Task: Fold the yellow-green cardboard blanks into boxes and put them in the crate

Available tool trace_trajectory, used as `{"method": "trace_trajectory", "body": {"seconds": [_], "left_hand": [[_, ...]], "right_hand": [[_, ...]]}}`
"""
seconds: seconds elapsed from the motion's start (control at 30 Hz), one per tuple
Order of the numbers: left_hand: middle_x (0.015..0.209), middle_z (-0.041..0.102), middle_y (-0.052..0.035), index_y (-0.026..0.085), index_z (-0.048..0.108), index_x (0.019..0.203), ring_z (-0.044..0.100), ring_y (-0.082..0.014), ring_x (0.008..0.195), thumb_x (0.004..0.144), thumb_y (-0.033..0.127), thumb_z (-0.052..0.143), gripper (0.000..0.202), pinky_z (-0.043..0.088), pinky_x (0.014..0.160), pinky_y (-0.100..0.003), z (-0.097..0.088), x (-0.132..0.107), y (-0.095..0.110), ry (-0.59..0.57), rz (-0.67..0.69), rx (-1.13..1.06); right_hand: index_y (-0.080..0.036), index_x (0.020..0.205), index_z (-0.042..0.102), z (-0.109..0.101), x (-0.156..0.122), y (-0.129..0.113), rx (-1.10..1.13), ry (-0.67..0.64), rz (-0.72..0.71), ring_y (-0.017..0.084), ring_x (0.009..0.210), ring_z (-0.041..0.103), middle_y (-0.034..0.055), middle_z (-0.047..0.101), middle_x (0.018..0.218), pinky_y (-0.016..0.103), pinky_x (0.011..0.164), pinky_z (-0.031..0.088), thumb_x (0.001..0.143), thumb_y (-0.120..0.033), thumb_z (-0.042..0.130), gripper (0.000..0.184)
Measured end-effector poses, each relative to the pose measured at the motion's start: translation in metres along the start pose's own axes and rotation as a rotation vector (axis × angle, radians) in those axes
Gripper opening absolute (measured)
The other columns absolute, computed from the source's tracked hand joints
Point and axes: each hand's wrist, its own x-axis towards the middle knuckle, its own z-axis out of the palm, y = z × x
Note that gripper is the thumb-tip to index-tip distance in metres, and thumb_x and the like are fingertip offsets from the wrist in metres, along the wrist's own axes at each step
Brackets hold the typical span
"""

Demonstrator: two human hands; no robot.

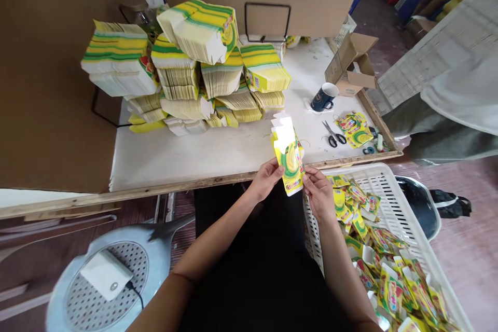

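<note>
A yellow and green printed carton [290, 163] with white end flaps is held up in front of me, above the table's front edge. My left hand [268, 179] pinches its left side, thumb on the printed face. On the carton's lower right side, my right hand [317, 187] grips the edge with its fingertips. Behind the carton, part of another printed piece shows, but I cannot tell how they are joined. Stacks of flat cartons [177, 75] in the same colours are piled on the white table [155, 158].
A white plastic crate [383, 176] of printed cartons stands at my right. Scissors [334, 135], a dark mug [324, 97] and an open cardboard box [352, 70] lie on the table's right side. A blue-grey stool [73, 280] carries a white device [106, 274]. Someone stands at far right.
</note>
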Motion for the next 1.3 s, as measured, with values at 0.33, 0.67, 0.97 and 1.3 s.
{"method": "trace_trajectory", "body": {"seconds": [0.33,0.67,0.97,1.3], "left_hand": [[0.121,0.076,-0.0132,0.019,0.073,0.112,0.068,-0.0343,0.121,0.066,0.068,0.083,0.068,0.053,0.104,-0.046,-0.002,-0.006,0.006,-0.040,-0.065,-0.092],[0.115,0.078,-0.0144,0.016,0.075,0.108,0.069,-0.0333,0.119,0.068,0.062,0.086,0.061,0.053,0.104,-0.044,0.001,-0.006,0.002,0.025,-0.053,-0.078],[0.095,0.079,-0.0085,0.016,0.074,0.098,0.074,-0.0273,0.104,0.071,0.058,0.085,0.051,0.058,0.093,-0.041,-0.003,-0.004,-0.009,0.202,-0.008,-0.026],[0.088,0.079,-0.0068,0.013,0.074,0.092,0.074,-0.0247,0.090,0.070,0.056,0.086,0.050,0.058,0.085,-0.038,-0.001,-0.007,-0.010,0.226,-0.010,0.017]], "right_hand": [[-0.023,0.097,0.067,0.006,-0.007,-0.003,0.079,-0.059,0.083,0.008,0.050,0.035,-0.0035,0.058,0.068,0.024,0.047,0.029,0.068,-0.048,0.085,0.042],[-0.022,0.104,0.069,0.011,-0.009,0.003,-0.103,0.006,-0.016,0.020,0.085,0.069,0.0092,0.076,0.102,0.034,0.073,0.058,0.073,-0.054,0.082,0.047],[-0.021,0.088,0.067,0.015,-0.015,0.008,-0.221,-0.024,-0.103,0.020,0.077,0.067,0.0050,0.073,0.084,0.034,0.075,0.056,0.083,-0.057,0.073,0.036],[-0.020,0.095,0.067,0.010,-0.011,0.004,-0.411,0.101,-0.191,0.011,0.055,0.042,-0.0013,0.061,0.074,0.026,0.053,0.037,0.086,-0.049,0.071,0.031]]}}
